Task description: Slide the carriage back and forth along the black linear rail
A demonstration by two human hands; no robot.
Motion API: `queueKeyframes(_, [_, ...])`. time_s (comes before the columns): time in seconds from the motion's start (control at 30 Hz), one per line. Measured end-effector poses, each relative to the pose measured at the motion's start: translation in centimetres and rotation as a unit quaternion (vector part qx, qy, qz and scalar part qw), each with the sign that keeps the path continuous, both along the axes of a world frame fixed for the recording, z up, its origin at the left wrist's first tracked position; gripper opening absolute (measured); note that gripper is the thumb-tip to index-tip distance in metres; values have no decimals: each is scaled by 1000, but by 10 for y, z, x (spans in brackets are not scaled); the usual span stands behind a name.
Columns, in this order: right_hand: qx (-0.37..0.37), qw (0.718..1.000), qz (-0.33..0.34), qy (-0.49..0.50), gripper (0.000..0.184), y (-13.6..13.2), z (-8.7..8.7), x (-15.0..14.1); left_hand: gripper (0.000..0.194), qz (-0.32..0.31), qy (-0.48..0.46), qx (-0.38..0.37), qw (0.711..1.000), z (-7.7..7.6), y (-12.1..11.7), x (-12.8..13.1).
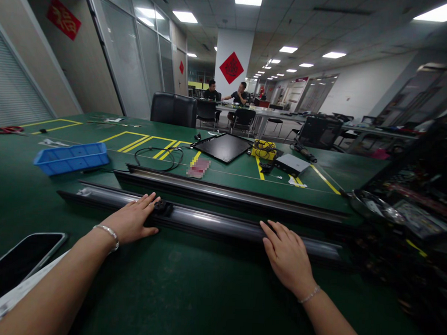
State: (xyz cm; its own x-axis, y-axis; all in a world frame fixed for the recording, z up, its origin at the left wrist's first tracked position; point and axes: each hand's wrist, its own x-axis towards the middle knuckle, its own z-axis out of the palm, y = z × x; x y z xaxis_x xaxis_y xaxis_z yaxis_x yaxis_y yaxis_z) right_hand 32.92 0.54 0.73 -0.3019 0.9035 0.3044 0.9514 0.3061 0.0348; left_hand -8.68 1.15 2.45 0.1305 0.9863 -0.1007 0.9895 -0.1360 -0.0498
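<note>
Two long dark metal channels lie side by side on the green table. Across the nearer channel (209, 225) rests my left hand (134, 219), its fingers stretched out, with the thumb apart. Just right of those fingertips, a small black block (163, 208) sits in the channel. Farther along the same channel, my right hand (287, 254) lies with extended fingers on its right part. Neither hand is wrapped around anything. The farther channel (222, 191) runs behind, untouched by either hand. At the nearer channel's left end is a small pale piece (84, 192).
A blue bin (72, 158) stands left on the table (188, 299), near red scissors (8, 130) and a phone (25, 255). Behind the channels are a black panel (223, 147), a yellow box (264, 149) and a grey box (292, 164). Dark equipment (410, 215) crowds the right. Two people sit far back.
</note>
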Motion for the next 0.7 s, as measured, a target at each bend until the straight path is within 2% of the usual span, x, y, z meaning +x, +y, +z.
queueKeyframes(0.27, [19, 1000, 4, -3, 44, 0, -2, 1, 91, 2, -9, 9, 1000, 0, 0, 3])
queueKeyframes(0.7, [9, 1000, 3, -5, 45, 1, -1, 1, 93, 6, 0, 1, 1000, 2, -1, 6])
